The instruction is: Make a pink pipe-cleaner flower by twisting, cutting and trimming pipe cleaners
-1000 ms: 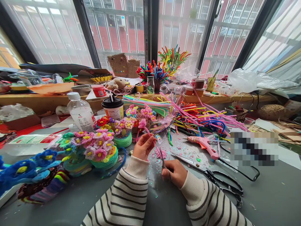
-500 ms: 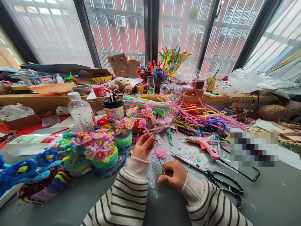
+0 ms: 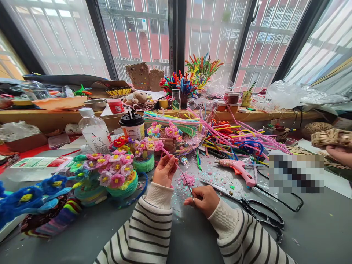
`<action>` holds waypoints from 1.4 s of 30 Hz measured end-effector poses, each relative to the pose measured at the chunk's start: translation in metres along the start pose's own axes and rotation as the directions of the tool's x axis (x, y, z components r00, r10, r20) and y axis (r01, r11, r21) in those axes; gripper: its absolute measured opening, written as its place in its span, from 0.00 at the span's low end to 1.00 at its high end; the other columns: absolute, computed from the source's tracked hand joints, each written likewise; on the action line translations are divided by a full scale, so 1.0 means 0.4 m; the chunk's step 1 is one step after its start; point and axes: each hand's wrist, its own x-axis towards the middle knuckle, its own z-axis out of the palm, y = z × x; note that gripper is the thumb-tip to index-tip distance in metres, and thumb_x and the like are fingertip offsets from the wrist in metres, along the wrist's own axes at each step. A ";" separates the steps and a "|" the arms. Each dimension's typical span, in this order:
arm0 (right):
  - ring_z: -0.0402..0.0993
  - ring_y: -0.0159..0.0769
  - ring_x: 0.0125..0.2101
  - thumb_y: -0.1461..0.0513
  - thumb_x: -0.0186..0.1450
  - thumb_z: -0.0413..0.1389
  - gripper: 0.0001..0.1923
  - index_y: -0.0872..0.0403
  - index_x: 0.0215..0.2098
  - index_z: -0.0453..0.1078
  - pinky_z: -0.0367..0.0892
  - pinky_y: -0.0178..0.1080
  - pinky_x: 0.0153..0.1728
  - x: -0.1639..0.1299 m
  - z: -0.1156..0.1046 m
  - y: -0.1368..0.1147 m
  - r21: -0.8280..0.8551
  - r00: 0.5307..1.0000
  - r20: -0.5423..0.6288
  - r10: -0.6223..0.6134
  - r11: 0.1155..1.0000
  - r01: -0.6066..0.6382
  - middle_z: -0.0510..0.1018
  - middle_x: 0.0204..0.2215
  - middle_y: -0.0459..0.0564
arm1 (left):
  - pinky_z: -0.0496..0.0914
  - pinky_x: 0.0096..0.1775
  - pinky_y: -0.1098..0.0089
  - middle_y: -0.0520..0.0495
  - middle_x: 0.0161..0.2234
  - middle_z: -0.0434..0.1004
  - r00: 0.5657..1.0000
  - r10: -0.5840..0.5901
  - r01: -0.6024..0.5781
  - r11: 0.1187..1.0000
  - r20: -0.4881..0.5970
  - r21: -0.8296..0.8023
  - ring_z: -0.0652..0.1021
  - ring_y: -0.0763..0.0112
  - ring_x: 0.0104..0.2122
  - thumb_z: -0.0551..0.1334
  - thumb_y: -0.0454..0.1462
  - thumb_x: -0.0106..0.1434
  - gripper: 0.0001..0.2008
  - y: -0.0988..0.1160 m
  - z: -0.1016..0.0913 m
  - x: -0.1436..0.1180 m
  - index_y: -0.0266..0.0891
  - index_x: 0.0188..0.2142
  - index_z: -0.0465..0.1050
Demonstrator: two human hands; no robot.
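Observation:
My left hand [image 3: 165, 171] pinches a pink pipe cleaner [image 3: 166, 151] between thumb and fingertips; part of it is hidden by the fingers. In my right hand [image 3: 202, 200] is a pair of small scissors [image 3: 188, 185], their thin blades pointing up toward the left fingertips. Whether the blades touch the pipe cleaner I cannot tell. Beneath them lies a heap of pink fluff clippings [image 3: 188, 179] on the grey table [image 3: 192, 242]. Pots of pink pipe-cleaner flowers [image 3: 117, 167] stand left of my left hand.
Large black-handled scissors [image 3: 262, 214] and a pink glue gun [image 3: 238, 169] lie to the right. Loose pipe cleaners [image 3: 239, 137] spread behind. A bottle [image 3: 95, 134] and a lidded cup [image 3: 132, 126] stand back left. Another person's hand [image 3: 341, 154] holds a twine-wrapped piece [image 3: 331, 138].
My left hand has shifted slightly left, and the pipe cleaner's end leans further left. The right hand rose slightly. Another person's hand with the twine-wrapped piece has appeared at the right edge.

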 end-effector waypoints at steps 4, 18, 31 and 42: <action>0.51 0.23 0.11 0.45 0.47 0.48 0.25 0.55 0.08 0.48 0.47 0.29 0.12 -0.002 -0.004 -0.003 0.060 0.998 0.049 0.039 0.997 -0.042 0.59 0.06 0.41 | 0.64 0.20 0.83 0.54 0.18 0.72 1.000 -0.019 0.019 1.000 0.017 0.015 0.71 0.82 0.18 0.64 0.31 0.39 0.10 0.000 0.000 -0.001 0.36 0.24 0.67; 0.43 0.22 0.13 0.43 0.46 0.47 0.26 0.57 0.10 0.51 0.40 0.29 0.13 -0.006 0.002 -0.002 -0.063 0.986 0.165 -0.002 0.998 0.012 0.48 0.09 0.38 | 0.65 0.22 0.82 0.53 0.19 0.73 0.991 -0.060 0.054 0.997 0.117 0.053 0.71 0.81 0.19 0.64 0.31 0.38 0.11 -0.011 -0.002 -0.003 0.37 0.25 0.68; 0.51 0.22 0.10 0.47 0.47 0.50 0.25 0.56 0.06 0.48 0.47 0.28 0.11 0.001 0.006 -0.001 0.094 1.000 0.020 -0.009 0.996 0.007 0.59 0.06 0.41 | 0.65 0.22 0.83 0.54 0.18 0.73 1.000 -0.011 0.011 1.000 0.020 0.010 0.72 0.81 0.19 0.66 0.32 0.33 0.13 -0.003 0.005 -0.003 0.36 0.23 0.68; 0.51 0.23 0.12 0.40 0.47 0.38 0.31 0.58 0.12 0.58 0.46 0.29 0.13 -0.008 0.000 -0.005 0.062 0.983 0.184 -0.019 0.998 0.008 0.58 0.08 0.42 | 0.66 0.23 0.82 0.53 0.19 0.73 0.997 -0.035 0.034 0.999 0.075 0.021 0.73 0.80 0.20 0.66 0.31 0.34 0.12 -0.007 0.004 -0.005 0.36 0.23 0.68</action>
